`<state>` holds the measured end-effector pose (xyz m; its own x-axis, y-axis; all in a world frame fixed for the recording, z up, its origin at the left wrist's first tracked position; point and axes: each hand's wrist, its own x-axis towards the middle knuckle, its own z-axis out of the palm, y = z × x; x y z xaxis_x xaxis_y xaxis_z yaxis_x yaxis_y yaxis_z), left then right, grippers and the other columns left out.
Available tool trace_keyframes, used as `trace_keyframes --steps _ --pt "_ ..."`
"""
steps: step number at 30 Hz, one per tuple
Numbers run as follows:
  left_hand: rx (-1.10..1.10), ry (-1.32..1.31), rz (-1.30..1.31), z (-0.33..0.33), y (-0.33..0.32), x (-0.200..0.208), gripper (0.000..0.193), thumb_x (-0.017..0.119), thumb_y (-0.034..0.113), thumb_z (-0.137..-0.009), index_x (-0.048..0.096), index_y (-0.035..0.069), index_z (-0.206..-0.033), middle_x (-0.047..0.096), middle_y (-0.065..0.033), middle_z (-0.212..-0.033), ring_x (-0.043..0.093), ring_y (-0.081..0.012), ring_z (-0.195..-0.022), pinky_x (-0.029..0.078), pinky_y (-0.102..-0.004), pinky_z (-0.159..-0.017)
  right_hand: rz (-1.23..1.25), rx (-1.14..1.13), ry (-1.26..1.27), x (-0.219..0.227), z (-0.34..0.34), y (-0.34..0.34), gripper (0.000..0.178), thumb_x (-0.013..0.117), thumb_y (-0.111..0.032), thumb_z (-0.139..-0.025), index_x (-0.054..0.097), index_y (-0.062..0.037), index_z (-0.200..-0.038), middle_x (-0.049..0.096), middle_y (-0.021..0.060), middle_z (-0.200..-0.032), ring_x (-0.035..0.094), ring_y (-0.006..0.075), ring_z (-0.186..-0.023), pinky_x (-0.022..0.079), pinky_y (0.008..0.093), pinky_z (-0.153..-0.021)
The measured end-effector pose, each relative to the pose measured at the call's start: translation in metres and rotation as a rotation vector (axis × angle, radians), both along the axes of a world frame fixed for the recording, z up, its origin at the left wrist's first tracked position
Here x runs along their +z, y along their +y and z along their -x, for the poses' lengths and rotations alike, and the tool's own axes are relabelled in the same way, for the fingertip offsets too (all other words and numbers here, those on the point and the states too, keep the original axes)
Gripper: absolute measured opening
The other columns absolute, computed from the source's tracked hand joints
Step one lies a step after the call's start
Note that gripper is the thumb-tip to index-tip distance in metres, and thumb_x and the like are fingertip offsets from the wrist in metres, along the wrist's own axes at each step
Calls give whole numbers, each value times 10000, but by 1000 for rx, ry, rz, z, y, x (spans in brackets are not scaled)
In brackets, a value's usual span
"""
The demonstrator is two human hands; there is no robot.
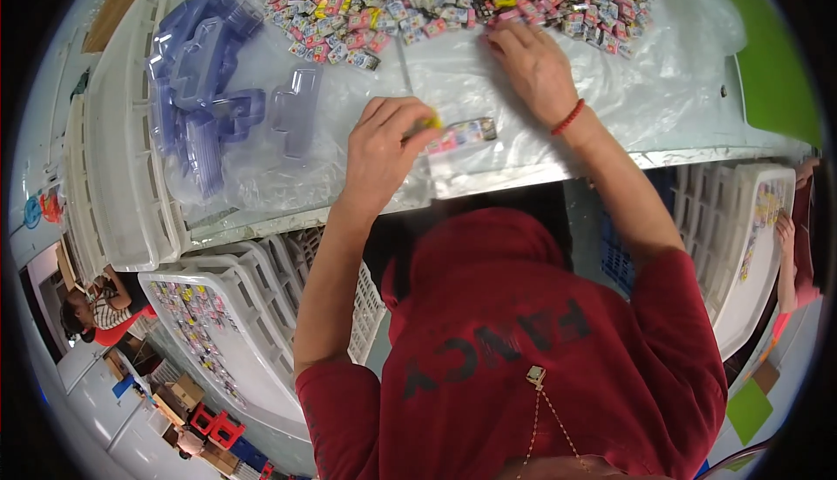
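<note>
My left hand [377,149] is closed in a pinch on a small yellow packet [433,120], its edges blurred. Just beneath and to the right of those fingertips lies a short row of small pink, white and dark packets [464,135], near the table's front edge. Farther forward, my right hand [534,68] reaches to the near edge of a big heap of small wrapped packets [392,11] in pink, yellow, white and black. Its fingers are curled down among the pink ones, and what sits between the fingertips is hidden.
Clear bluish plastic trays [199,66] are piled at the left, with a single clear tray [295,109] beside them. Plastic sheeting [610,101] covers the table. White crates [118,149] stand at the left; a white tray of packets [205,340] sits below. Another person's hand [785,234] is at far right.
</note>
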<state>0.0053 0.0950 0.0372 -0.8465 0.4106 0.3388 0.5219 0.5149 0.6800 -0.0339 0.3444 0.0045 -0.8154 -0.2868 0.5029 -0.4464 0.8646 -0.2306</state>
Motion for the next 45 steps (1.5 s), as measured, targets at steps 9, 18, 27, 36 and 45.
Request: trace_keyframes --steps 9,18,27,36,45 --pt "-32 100 35 1 -7 -23 198 750 132 -719 690 35 -881 638 -58 -973 582 -249 -899 493 -350 -786 -85 214 -70 5 9 16 191 547 -88 -861 582 -68 -1047 630 83 -1146 622 295 -979 501 372 -854" --pt "18 100 -22 -1 -9 -35 225 769 96 -713 703 47 -922 651 -70 -1017 596 -263 -931 498 -354 -811 -203 389 -290 22 22 23 322 510 -56 -856 585 -45 -1170 589 130 -1289 604 330 -1107 505 373 -930" --pt "21 109 -28 -3 -10 -39 226 758 88 -739 712 47 -956 665 -106 -1059 607 -295 -995 486 -383 -865 -1 210 -176 3 -9 18 291 577 -56 -826 641 -32 -1109 624 154 -1193 598 343 -1082 494 385 -925" --pt "43 119 -18 -6 -9 -35 239 773 69 -711 715 33 -941 665 -85 -1029 609 -273 -944 513 -362 -805 11 164 -216 14 -9 20 233 606 -30 -810 667 -40 -1035 641 149 -1102 613 330 -1004 508 383 -859" --pt "16 122 12 -1 -9 -36 237 750 79 -742 692 37 -968 652 -93 -1069 589 -293 -979 500 -372 -836 397 147 -332 27 -44 -62 164 711 -112 -784 685 -49 -934 681 140 -903 645 327 -849 522 389 -766"
